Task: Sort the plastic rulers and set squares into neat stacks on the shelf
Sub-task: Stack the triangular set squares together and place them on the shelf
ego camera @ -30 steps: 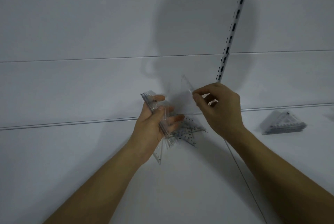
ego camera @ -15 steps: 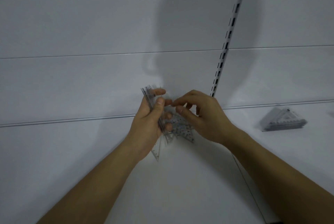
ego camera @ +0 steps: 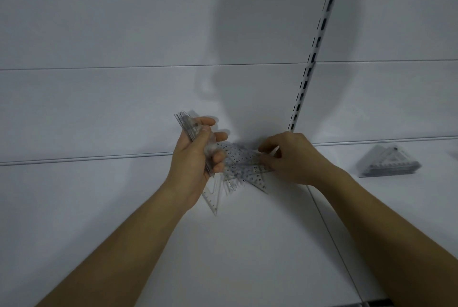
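The set squares (ego camera: 244, 165) lay in a loose, overlapping heap of clear plastic on the white shelf (ego camera: 124, 207), between the two hands, while a finished stack (ego camera: 389, 162) sat well apart to the right. The left hand (ego camera: 195, 155) gripped an upright bundle of pieces (ego camera: 188, 128), and the right hand (ego camera: 290, 158) pinched one piece at the heap's edge. Being thin, slick and see-through, the pieces could have fanned out of the bundle, or two might have lifted together and been missorted.

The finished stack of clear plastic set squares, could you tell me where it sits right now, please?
In the head view, the stack of clear plastic set squares lies on the white shelf at far right, beyond the right hand and the slotted upright.
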Tool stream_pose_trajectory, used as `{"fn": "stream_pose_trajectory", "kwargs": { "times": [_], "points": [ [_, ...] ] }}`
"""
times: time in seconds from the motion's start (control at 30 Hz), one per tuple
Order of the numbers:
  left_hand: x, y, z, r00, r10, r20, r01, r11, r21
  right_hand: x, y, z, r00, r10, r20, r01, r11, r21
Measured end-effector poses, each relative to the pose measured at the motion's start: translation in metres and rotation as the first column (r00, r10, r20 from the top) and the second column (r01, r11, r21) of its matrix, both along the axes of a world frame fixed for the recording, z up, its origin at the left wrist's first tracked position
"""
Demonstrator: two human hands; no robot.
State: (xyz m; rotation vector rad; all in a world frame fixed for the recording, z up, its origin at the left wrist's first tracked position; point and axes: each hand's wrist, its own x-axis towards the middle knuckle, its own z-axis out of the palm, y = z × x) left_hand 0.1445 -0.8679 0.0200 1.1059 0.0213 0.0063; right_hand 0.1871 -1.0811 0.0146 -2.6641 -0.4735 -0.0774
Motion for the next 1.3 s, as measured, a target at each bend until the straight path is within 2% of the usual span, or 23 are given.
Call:
{"fn": "stream_pose_trajectory", "kwargs": {
  "times": [0.37,0.57,0.67,0.73,0.93,1.03,1.13,1.2,1.3],
  "points": [
    [0.000,-0.004,-0.002,0.998,-0.008,-0.070,0.007,1.000,-0.010,-0.002,0.004,0.002,0.979,-0.055,0.196,0.027,0.990,0.139],
    [0.000,-0.004,-0.002,0.998,-0.002,-0.066,0.002,1.000,-0.003,-0.008,0.007,0.009,0.945,-0.117,0.307,0.015,0.948,0.317],
    [-0.001,-0.005,-0.003,1.000,-0.001,-0.031,0.002,1.000,0.024,-0.007,0.008,0.009,0.940,-0.158,0.303,0.026,0.917,0.397],
    [-0.001,-0.006,-0.004,1.000,-0.006,0.008,0.006,1.000,0.030,-0.008,0.010,0.008,0.938,-0.153,0.311,0.012,0.911,0.413],
    [-0.004,-0.012,-0.009,0.992,-0.090,0.084,0.079,0.990,0.116,-0.021,0.029,0.003,0.860,-0.048,0.507,-0.151,0.927,0.344],
    [-0.006,-0.015,-0.010,0.990,-0.119,0.082,0.111,0.989,0.097,-0.024,0.039,-0.004,0.870,0.103,0.483,-0.277,0.912,0.304],
    [-0.005,-0.015,-0.011,0.989,-0.120,0.088,0.109,0.987,0.116,-0.025,0.038,-0.001,0.882,0.227,0.413,-0.378,0.863,0.335],
    [-0.004,-0.014,-0.012,0.988,-0.121,0.101,0.112,0.989,0.094,-0.025,0.034,0.004,0.893,0.230,0.386,-0.381,0.842,0.382],
    [-0.002,-0.011,-0.009,0.995,-0.089,0.039,0.089,0.996,0.009,-0.018,0.025,0.007,0.921,0.133,0.367,-0.265,0.903,0.338]
  ]
}}
